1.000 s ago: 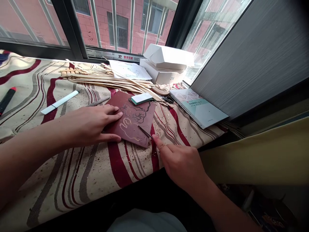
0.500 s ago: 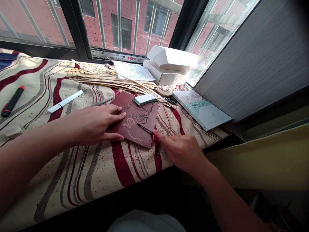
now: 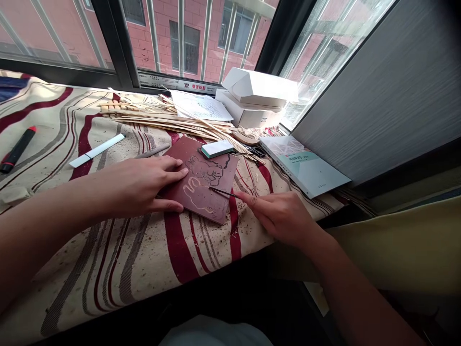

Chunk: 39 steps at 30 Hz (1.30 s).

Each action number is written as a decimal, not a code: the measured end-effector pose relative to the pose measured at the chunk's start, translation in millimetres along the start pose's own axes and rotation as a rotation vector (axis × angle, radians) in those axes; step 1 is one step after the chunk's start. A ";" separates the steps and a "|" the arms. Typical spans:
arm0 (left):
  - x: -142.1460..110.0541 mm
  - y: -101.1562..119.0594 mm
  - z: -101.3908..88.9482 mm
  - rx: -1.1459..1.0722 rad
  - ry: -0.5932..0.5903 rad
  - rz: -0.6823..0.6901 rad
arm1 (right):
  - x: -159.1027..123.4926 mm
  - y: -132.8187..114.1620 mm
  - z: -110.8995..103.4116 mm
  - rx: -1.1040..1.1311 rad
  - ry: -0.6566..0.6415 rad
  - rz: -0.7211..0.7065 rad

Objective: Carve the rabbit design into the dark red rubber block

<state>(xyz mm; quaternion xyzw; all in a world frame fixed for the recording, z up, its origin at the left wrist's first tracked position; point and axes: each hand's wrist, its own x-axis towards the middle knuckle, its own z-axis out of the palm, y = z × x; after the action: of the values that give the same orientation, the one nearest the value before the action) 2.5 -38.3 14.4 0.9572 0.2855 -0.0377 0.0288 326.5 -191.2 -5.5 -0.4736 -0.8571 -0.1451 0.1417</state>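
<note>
A reddish-brown carving board (image 3: 176,193) lies tilted on the striped cloth, with cartoon animal outlines drawn dark and partly cut pale into its face. My left hand (image 3: 144,185) rests flat on the board's left part, fingers and thumb spread. In my right hand (image 3: 281,214), pinched from the right side, is a slim dark carving tool (image 3: 221,191). Its tip meets the board beside the pale cut outline; whether it bites in I cannot tell. A white and green block (image 3: 217,148), like an eraser, sits on the board's upper edge. Small shavings dot the cloth around.
Thin wooden strips (image 3: 162,120) and a printed sheet (image 3: 201,105) lie behind the board. White box (image 3: 248,115) stands by the window; a book (image 3: 306,168) and scissors (image 3: 257,151) lie right. A black marker (image 3: 18,150) and white strip (image 3: 97,150) lie left. The cloth's (image 3: 151,269) edge is in front.
My right hand has shifted a little right, and the carving tool's tip has moved slightly right along with it. My left hand stays on the board. The view has shifted slightly.
</note>
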 end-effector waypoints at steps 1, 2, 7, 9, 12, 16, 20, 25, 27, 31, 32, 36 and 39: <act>-0.1 -0.7 0.4 0.000 0.001 -0.003 | 0.0 1.1 0.8 0.002 0.005 -0.012; -0.3 -1.6 1.0 0.000 0.002 -0.006 | 0.0 2.0 1.2 0.005 0.010 -0.024; -2.4 -4.8 3.9 -0.044 0.015 -0.012 | 0.0 2.5 2.2 0.049 0.009 -0.020; -3.0 -4.6 4.3 -0.052 0.027 -0.006 | -0.1 1.3 2.6 0.047 0.011 -0.012; -3.0 -3.7 4.0 -0.030 0.042 -0.008 | -1.0 -1.3 3.6 0.017 0.009 -0.016; -3.4 -5.1 3.6 0.001 0.006 -0.008 | -3.0 -4.8 5.4 0.027 0.011 0.004; -4.4 -7.6 5.5 -0.030 0.042 -0.010 | -3.8 -6.0 7.4 0.019 -0.004 0.013; -5.9 -4.2 3.9 -0.022 0.036 -0.005 | -3.0 -5.1 7.2 0.005 -0.017 0.029; -7.2 -2.1 1.8 0.021 0.043 -0.018 | -2.8 -3.6 6.7 0.000 -0.019 0.025; -7.5 -3.1 1.2 0.015 0.050 -0.024 | -2.0 -3.6 8.0 0.025 -0.037 0.023; -7.0 -4.4 1.9 0.002 0.042 -0.015 | -0.9 -4.5 8.7 0.028 -0.033 0.027; -5.8 -9.3 5.8 -0.012 0.055 -0.009 | 4.8 -6.0 9.1 -0.007 -0.008 -0.032; -6.4 -9.6 6.1 -0.009 0.054 -0.012 | 5.8 0.0 4.6 -0.036 -0.031 -0.067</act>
<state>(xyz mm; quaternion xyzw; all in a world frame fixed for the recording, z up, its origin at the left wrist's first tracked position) -8.5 -34.3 8.6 0.9560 0.2921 -0.0107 0.0254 323.1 -184.9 -7.5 -0.4493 -0.8718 -0.1578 0.1150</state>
